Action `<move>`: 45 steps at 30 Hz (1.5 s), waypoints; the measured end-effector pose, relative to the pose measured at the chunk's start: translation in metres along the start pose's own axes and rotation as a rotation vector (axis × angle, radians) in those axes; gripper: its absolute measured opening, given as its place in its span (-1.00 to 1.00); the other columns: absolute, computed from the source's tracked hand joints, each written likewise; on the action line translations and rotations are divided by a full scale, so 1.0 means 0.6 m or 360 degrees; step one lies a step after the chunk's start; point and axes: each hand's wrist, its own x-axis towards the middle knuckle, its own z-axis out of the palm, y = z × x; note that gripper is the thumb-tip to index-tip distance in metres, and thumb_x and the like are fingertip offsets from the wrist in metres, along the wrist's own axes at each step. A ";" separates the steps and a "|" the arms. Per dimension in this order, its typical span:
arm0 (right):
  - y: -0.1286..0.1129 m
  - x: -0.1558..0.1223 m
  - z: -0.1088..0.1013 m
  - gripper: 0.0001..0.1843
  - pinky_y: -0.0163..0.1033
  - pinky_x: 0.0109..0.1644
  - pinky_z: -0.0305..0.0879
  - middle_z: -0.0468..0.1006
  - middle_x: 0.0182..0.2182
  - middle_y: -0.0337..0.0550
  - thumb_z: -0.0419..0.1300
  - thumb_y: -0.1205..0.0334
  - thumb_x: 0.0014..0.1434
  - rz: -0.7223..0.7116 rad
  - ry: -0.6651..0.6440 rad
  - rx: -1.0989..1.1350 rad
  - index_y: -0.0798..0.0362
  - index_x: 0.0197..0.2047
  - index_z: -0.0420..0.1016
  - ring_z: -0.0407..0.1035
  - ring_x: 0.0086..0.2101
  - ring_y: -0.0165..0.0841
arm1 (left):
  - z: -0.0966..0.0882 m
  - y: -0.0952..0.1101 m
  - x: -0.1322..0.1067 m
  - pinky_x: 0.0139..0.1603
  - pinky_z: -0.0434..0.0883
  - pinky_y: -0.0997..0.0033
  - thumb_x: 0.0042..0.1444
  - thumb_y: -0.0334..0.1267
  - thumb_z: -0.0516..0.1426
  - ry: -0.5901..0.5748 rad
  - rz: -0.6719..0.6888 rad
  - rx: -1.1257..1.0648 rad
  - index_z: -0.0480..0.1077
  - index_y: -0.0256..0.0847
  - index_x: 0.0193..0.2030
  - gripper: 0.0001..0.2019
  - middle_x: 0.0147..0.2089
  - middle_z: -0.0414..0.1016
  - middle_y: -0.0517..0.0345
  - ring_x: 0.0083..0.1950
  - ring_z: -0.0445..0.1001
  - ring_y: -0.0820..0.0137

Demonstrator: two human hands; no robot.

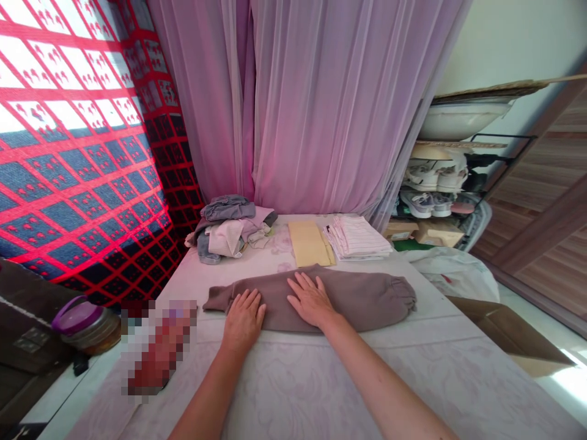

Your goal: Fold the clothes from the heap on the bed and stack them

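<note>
Item: brown fleece garment, folded long, lying crosswise on the cloth-covered table, nearest you. Your left hand and right hand rest flat on it, palms down, fingers spread, gripping nothing. Beyond it: pile of mixed clothes, folded yellow cloth, striped folded stack. Risk: the elastic cuff lies unpressed past your right hand, so a quick lift could let the fold slip open
</note>
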 end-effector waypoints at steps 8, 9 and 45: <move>-0.041 0.033 0.032 -0.39 0.14 0.35 -0.40 -0.09 0.39 -0.15 -0.19 -0.08 0.32 -0.0147 -0.0120 0.0057 -0.12 0.37 0.03 -0.24 0.35 -0.24 | 0.010 -0.003 -0.019 0.32 0.15 -0.06 0.27 -0.08 -0.08 0.0010 -0.0033 0.0009 0.36 -0.18 0.20 -0.54 0.29 0.30 -0.03 0.33 0.20 0.07; -0.040 0.034 0.033 -0.40 0.14 0.35 -0.39 -0.09 0.39 -0.16 -0.19 -0.08 0.32 -0.0142 -0.0116 0.0053 -0.13 0.37 0.04 -0.24 0.35 -0.24 | 0.009 -0.004 -0.021 0.33 0.14 -0.06 0.27 -0.09 -0.08 0.0016 -0.0028 -0.0013 0.36 -0.17 0.20 -0.55 0.29 0.30 -0.03 0.33 0.21 0.07; -0.181 0.210 0.064 -0.63 -0.23 0.00 0.17 0.55 -0.12 -0.08 0.01 0.01 0.30 -0.0242 0.0135 0.0032 0.01 -0.17 0.58 0.34 -0.09 -0.28 | 0.004 -0.005 -0.041 0.36 -0.03 -0.14 0.25 -0.19 -0.05 0.0149 -0.0162 -0.0048 0.39 -0.21 0.17 -0.58 0.20 0.42 0.02 0.27 0.28 0.09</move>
